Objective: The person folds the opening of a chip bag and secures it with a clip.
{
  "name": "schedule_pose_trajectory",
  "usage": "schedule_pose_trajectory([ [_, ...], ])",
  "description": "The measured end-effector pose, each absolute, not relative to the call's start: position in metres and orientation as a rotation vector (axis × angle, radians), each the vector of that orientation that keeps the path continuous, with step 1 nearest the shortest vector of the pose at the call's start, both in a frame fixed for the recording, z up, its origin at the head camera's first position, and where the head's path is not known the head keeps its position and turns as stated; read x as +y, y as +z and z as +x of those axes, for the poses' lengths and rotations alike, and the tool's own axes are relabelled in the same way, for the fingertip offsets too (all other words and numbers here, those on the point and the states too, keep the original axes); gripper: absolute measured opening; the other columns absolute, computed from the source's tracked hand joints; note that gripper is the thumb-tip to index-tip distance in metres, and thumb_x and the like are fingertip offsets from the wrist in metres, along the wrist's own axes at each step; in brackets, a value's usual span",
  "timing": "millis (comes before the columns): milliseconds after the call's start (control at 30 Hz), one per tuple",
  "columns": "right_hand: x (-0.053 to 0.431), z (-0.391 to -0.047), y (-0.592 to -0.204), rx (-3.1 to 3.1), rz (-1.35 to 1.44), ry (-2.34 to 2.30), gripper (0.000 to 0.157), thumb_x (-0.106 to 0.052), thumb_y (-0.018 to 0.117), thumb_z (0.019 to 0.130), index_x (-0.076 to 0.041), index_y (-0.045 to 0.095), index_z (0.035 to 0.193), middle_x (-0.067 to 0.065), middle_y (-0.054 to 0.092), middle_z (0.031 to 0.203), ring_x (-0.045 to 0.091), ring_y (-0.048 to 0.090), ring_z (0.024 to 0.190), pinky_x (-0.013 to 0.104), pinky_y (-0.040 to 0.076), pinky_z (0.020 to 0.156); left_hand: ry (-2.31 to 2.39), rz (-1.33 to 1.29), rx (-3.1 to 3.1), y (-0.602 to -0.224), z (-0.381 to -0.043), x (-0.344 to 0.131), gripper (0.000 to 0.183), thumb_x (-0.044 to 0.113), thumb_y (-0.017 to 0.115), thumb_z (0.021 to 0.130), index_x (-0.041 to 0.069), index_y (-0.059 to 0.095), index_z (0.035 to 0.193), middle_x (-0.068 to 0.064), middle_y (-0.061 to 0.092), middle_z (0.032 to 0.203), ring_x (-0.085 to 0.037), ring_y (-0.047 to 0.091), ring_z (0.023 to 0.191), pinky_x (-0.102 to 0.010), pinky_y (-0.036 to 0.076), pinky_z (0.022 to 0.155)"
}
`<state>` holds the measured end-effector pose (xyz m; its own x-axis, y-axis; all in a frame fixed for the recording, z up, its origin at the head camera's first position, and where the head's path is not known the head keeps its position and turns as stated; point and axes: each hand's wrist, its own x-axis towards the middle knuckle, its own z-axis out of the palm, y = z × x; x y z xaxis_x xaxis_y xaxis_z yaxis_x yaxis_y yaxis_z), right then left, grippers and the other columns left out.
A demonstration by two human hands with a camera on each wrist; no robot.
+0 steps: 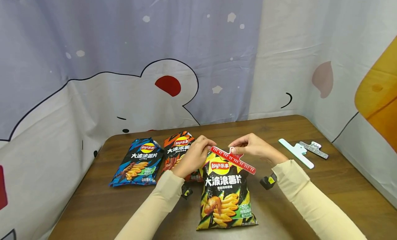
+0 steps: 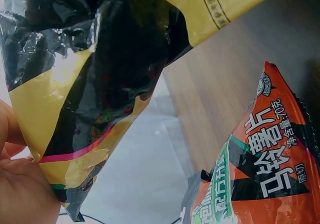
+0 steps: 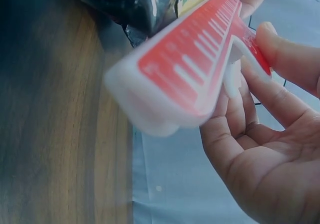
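Toward the desk's near edge is the front bag, a held clip slanting across its top between the left hand and the right hand. Behind it, leftward, lies the middle bag, with the outer bag just beside, nearer the left edge. Near the right edge, the long clip lies left of the short clip.

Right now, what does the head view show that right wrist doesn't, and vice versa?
Head only: the blue chip bag, the orange chip bag, and two spare clips at the right, the mint clip and the grey clip.

Right wrist only: the palm side of the right grip, and the thick white end of the red clip in close-up.

Both: right grip pinching the red clip, part of the black-and-yellow chip bag, the left grip (only fingertips in right wrist), and the wooden table.
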<state>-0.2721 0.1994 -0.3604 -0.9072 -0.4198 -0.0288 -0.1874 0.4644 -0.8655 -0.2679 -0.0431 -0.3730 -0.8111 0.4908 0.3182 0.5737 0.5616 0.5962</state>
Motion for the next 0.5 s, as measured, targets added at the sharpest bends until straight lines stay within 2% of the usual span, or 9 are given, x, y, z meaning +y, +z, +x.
schedule_pose_trajectory([
  [167,0.2007,-0.2718,-0.3613,2.415,-0.538,-1.459,0.034,-0.017,0.068,0.089,0.008,0.066,0.113,0.013,0.073,0.094,0.016,0.067,0.078,0.034,0.055,0.072,-1.076,-0.921,-2.669,-0.3742,-0.2688,-0.0437,0.024,0.005,0.046,0.1,0.006,0.066,0.113,-0.006,0.058,0.103,-0.015,0.055,0.09,-0.029,0.048,0.078],
  [400,0.2023,-0.2718,-0.363,2.379,-0.504,-1.474,0.036,-0.019,0.068,0.09,0.007,0.065,0.114,0.006,0.072,0.089,0.016,0.067,0.077,0.048,0.053,0.081,-1.083,-0.914,-2.679,-0.3739,-0.2689,-0.0435,0.024,0.006,0.047,0.1,0.008,0.067,0.113,-0.005,0.057,0.104,-0.015,0.055,0.091,-0.029,0.047,0.078],
  [500,0.2021,-0.2713,-0.3629,2.374,-0.489,-1.477,0.036,-0.02,0.068,0.089,0.006,0.066,0.114,0.005,0.072,0.09,0.016,0.067,0.078,0.05,0.052,0.083,-1.089,-0.914,-2.677,-0.3735,-0.2687,-0.0437,0.024,0.006,0.047,0.1,0.008,0.067,0.112,-0.006,0.058,0.104,-0.015,0.055,0.09,-0.029,0.047,0.077],
])
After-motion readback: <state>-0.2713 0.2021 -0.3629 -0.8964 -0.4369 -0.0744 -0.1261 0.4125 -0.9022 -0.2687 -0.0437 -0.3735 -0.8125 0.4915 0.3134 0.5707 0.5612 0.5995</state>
